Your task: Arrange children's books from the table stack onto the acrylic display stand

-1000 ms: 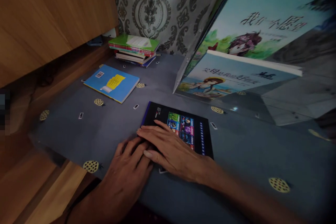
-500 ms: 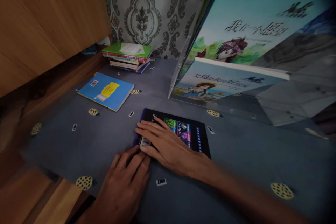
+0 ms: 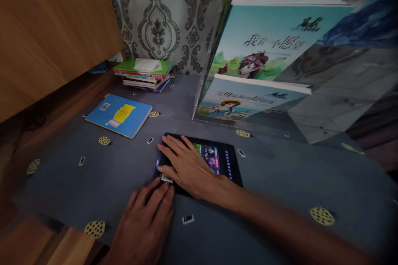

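Observation:
A dark book (image 3: 234, 167) with small coloured pictures and a barcode lies flat on the patterned tablecloth (image 3: 124, 182). My right hand (image 3: 191, 169) rests flat across its left half, fingers spread towards the far left corner, covering part of the pictures. At the near left corner, my left hand (image 3: 144, 215) lies with its fingers stretched out, the tips touching the book's edge close to the barcode. Its thumb is hidden. To the left of the dark book lies a blue book (image 3: 133, 118) with a yellow patch.
Farther back stands a stack of books (image 3: 143, 76) by the patterned wall (image 3: 158, 29). A clear display rack (image 3: 199, 99) holding picture books upright rises behind and to the right. A wooden cabinet (image 3: 56, 29) overhangs the table's left side.
My right hand has slid towards the book's far left corner, its fingers more spread. My left hand stays at the near left corner. The whole view has shifted slightly.

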### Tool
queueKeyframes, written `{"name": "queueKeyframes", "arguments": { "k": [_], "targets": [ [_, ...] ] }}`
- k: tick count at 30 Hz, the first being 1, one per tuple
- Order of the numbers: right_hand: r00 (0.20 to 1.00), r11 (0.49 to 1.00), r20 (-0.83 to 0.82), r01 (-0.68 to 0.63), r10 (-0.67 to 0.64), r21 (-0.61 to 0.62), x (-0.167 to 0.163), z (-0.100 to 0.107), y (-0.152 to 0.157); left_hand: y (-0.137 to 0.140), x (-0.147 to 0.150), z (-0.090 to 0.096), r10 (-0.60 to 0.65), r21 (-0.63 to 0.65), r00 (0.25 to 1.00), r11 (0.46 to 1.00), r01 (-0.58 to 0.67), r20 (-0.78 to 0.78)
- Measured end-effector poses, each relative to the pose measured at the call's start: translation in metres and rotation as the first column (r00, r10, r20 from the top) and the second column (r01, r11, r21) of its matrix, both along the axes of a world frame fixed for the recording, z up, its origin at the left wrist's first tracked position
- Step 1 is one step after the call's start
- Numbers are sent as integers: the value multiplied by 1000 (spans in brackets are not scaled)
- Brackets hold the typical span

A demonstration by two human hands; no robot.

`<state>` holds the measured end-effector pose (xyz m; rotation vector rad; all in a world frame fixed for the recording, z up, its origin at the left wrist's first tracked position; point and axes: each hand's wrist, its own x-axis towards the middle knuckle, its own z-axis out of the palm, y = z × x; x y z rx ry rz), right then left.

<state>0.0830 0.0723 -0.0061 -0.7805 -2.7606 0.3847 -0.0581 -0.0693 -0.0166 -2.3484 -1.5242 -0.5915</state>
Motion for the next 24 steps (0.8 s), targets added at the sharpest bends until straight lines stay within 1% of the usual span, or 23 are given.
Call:
{"name": "queueKeyframes", "arguments": {
  "k": [2,6,9,12,14,16,18,20,24],
  "targets": [
    [1000,1000,14,11,-11,13,-1,0,0,0,0,-1,1,14,1000,1000,-1,-7],
    [997,996,12,80,-81,41,-3,0,-1,-1,0,1,-8,12,1000,1000,8,3],
    [996,996,-2,88,-88,23,-2,3,0,3,-6,8,-15,-52,998,999,18,64],
    [995,995,-79,62,-67,-72,3,8,5,21,-16,18,-21,-153,995,988,35,95],
    [988,988,-139,49,-69,-143,8,12,7,41,-20,20,-12,-160,997,987,24,79],
    [981,983,-166,68,-97,-172,15,13,7,62,-23,18,-21,-169,999,985,30,50],
    [981,984,-148,101,-123,-146,22,12,5,79,-24,12,-54,-210,998,976,57,21],
    [988,989,-101,111,-121,-93,28,9,1,91,-24,6,-74,-242,997,968,69,-13],
    [994,995,-35,99,-99,-3,41,2,-3,97,-25,3,-79,-236,993,970,57,-85]
  ]
}}
